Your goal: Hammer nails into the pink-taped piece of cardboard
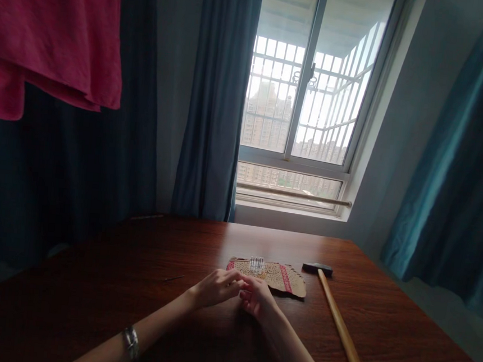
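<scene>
My left hand (216,287) and my right hand (257,296) meet fingertip to fingertip on the wooden table (88,286), just in front of a flat tan board (275,277) with pink stripes and a dotted pattern. Both hands have curled, pinched fingers; what they pinch is too small to make out. Several thin nails (256,262) stand upright in a short row on the board's far edge. A hammer (333,313) with a black head and long wooden handle lies to the right of the board, untouched. A bracelet (130,342) is on my left wrist.
A loose nail (174,278) lies on the table to the left of my hands. A window (312,97) with bars is behind the table, with blue curtains (215,100) on both sides. A pink cloth (51,35) hangs at the upper left.
</scene>
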`<state>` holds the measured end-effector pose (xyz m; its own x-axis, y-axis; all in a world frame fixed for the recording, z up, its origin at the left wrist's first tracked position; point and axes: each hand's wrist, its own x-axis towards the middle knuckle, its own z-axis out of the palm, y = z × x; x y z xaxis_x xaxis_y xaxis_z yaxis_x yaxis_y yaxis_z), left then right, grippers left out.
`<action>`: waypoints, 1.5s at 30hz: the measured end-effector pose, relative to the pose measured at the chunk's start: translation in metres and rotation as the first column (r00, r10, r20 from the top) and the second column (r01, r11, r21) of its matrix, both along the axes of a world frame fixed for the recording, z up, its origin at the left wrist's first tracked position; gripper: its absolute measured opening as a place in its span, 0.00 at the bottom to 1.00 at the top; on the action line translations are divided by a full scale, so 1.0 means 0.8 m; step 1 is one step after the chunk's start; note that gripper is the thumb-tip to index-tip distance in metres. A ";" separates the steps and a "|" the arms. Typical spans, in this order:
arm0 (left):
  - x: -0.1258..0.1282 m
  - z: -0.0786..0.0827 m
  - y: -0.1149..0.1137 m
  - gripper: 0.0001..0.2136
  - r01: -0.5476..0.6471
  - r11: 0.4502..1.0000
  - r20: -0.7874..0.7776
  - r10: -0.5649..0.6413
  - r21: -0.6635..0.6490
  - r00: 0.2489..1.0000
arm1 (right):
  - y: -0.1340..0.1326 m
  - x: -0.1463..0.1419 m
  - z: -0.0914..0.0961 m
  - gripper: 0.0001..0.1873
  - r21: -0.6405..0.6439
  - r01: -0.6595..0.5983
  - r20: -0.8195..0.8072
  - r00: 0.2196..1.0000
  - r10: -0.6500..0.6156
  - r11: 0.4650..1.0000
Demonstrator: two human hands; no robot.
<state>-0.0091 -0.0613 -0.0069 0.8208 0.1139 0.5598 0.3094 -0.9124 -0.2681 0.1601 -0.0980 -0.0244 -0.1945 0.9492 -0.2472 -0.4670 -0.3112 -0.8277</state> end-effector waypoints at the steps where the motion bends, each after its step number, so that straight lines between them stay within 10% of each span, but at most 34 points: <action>1: -0.001 -0.001 0.001 0.08 -0.010 1.000 -0.007 0.010 -0.006 1.000 | 0.000 0.000 -0.001 0.14 0.015 -0.006 -0.014 1.000 0.007 1.000; 8: 0.004 0.002 0.013 0.13 -0.105 0.907 0.166 0.186 -0.407 0.968 | 0.017 0.024 0.004 0.21 0.264 0.208 0.275 0.920 -0.281 0.942; 15: 0.051 -0.013 0.082 0.12 0.230 0.503 0.511 0.543 -0.833 0.667 | 0.071 0.089 0.008 0.21 0.591 0.250 0.486 0.649 -0.585 0.767; 20: 0.089 -0.016 0.116 0.15 0.703 0.154 0.605 0.654 -0.694 0.454 | 0.092 0.104 -0.003 0.14 0.663 0.167 0.549 0.554 -0.625 0.730; 25: 0.106 -0.019 0.121 0.17 0.830 0.033 0.604 0.702 -0.557 0.377 | 0.094 0.100 -0.016 0.15 0.685 0.057 0.609 0.503 -0.613 0.727; 29: 0.108 -0.025 0.115 0.21 0.775 0.025 0.593 0.660 -0.632 0.462 | 0.093 0.099 -0.020 0.15 0.689 0.004 0.638 0.472 -0.609 0.725; 45: 0.116 -0.028 0.108 0.18 0.413 0.288 0.503 0.459 -0.864 0.733 | 0.084 0.101 -0.018 0.16 0.697 -0.064 0.661 0.443 -0.606 0.714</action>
